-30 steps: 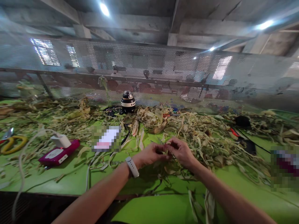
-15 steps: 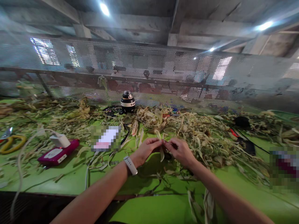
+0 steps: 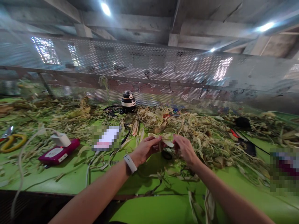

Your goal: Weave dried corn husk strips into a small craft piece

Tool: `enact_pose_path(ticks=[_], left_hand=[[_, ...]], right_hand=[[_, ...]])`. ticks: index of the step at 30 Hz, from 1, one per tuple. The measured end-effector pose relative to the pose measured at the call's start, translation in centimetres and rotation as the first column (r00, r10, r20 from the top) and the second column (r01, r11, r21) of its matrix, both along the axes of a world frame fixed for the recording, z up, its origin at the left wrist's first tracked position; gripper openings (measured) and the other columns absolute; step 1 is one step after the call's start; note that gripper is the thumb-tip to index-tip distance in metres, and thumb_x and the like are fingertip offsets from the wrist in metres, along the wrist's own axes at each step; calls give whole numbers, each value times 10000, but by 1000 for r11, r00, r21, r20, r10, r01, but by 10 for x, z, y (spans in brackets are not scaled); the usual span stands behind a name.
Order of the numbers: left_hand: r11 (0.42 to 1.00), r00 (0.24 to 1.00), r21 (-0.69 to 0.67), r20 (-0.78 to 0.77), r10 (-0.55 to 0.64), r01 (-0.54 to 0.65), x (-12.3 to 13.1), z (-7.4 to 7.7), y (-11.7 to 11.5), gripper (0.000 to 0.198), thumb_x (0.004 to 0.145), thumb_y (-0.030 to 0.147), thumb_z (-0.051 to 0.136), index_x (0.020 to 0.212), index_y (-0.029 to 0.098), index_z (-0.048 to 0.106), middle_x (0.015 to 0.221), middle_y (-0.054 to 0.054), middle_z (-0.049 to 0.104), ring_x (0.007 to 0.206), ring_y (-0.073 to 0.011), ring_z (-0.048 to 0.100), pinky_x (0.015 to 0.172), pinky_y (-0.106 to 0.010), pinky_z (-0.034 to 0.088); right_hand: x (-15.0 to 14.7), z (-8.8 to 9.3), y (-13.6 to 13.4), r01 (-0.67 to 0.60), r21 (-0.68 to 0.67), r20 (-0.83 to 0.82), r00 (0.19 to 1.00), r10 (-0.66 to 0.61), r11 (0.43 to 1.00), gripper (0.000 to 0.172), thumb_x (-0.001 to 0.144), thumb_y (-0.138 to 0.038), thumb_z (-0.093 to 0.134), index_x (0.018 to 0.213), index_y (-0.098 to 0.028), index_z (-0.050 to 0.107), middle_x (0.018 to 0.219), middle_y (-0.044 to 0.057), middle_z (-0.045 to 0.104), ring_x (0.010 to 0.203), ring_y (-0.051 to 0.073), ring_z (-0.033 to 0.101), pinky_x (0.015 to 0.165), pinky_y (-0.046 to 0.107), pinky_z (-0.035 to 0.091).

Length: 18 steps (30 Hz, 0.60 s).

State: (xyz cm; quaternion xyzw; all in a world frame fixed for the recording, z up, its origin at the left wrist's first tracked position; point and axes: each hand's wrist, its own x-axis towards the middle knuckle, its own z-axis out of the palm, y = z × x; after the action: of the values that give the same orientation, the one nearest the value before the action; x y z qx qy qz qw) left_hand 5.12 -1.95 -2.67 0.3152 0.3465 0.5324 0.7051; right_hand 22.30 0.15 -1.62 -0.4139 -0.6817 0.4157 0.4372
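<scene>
Fingers of the left hand (image 3: 143, 152) are pinched on a pale leaf strip (image 3: 168, 143), which is held between both hands, its long axis laid crosswise toward the right hand (image 3: 185, 151); whether it is gripped there cannot be told.
</scene>
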Motion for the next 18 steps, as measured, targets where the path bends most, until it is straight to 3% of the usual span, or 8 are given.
enact_pose_path(ticks=[5, 9, 13, 18], left_hand=[[984, 983, 15, 54, 174, -175, 6, -2, 3, 169, 634, 280, 745, 713, 160, 655, 686, -5, 686, 709, -126, 636, 752, -231, 472], [989, 988, 38, 60, 141, -144, 12, -6, 3, 195, 623, 317, 748, 721, 169, 667, 737, -8, 695, 786, -138, 632, 777, -231, 459], [992, 985, 43, 130, 112, -119, 17, -9, 0, 275, 556, 254, 801, 789, 163, 687, 749, -13, 705, 756, -122, 636, 773, -225, 459], [986, 985, 108, 124, 116, -129, 19, -13, 0, 299, 534, 245, 813, 781, 134, 684, 756, -32, 711, 719, -133, 635, 753, -256, 474]], right_hand=[[-3, -6, -4, -142, -66, 7, 990, 143, 988, 207, 763, -315, 480, 696, -157, 596, 600, -9, 557, 509, 110, 466, 468, 213, 381], [-12, -13, -7, -196, -30, 106, 975, 198, 980, 253, 760, -384, 566, 834, -154, 642, 685, -10, 580, 549, 103, 463, 479, 200, 369], [-17, -16, -4, -179, -123, 12, 983, 181, 976, 360, 726, -483, 583, 783, -131, 631, 561, -35, 502, 444, 72, 376, 417, 198, 309], [-16, -15, -3, -229, -153, -48, 973, 224, 961, 365, 712, -501, 586, 741, -137, 590, 516, -55, 473, 400, 52, 348, 401, 191, 286]])
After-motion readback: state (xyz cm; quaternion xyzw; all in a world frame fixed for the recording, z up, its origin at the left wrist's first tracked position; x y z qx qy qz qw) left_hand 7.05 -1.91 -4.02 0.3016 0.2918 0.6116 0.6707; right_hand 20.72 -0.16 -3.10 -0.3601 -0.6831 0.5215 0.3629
